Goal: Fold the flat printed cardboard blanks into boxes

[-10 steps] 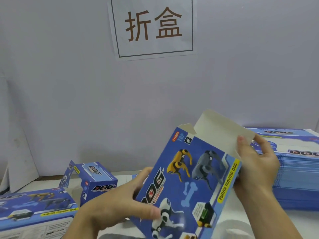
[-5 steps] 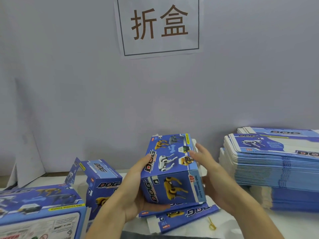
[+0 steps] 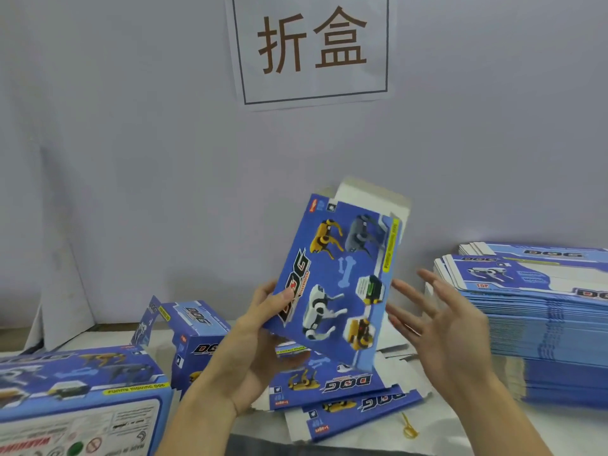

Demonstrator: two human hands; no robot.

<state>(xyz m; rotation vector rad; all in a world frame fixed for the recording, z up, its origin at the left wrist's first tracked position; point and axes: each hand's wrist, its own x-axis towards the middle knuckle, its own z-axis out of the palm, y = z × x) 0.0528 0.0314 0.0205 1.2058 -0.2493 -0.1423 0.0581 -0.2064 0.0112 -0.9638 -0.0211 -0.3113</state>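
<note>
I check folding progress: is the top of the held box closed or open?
Open. The white top flap stands up above the box that the left hand holds.

Single head-worn wide-angle view, close above the white worktop (image 3: 444, 432), facing forward and slightly down toward the far grey wall (image 3: 131, 143).

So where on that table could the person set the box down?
Bare white table shows only in front of the tall stack of blanks, near the yellow rubber band. The middle is crowded with loose blanks; folded boxes fill the left.
</note>
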